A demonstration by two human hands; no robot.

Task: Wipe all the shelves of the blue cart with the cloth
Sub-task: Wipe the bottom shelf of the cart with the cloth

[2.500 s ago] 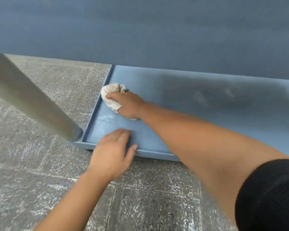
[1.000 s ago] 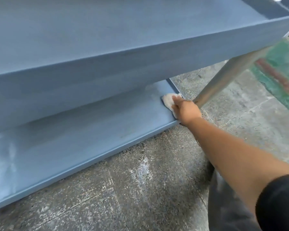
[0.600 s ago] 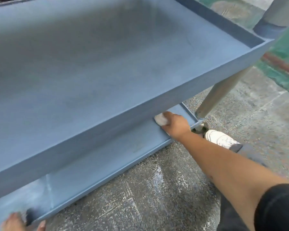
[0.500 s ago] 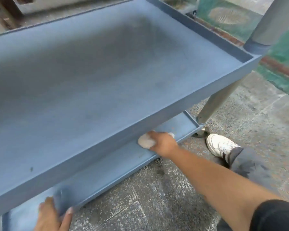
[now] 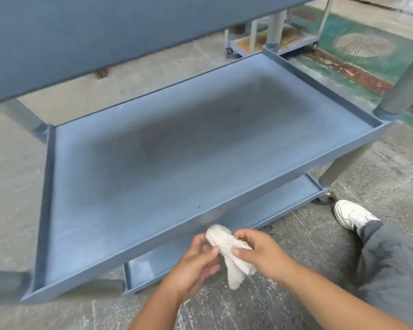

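The cloth is gripped by both the left hand and right hand at 6 o'clock; the dusty middle shelf seemingly remains unwiped.

No readable text, labels, brands, numbers or signs anywhere in the view.
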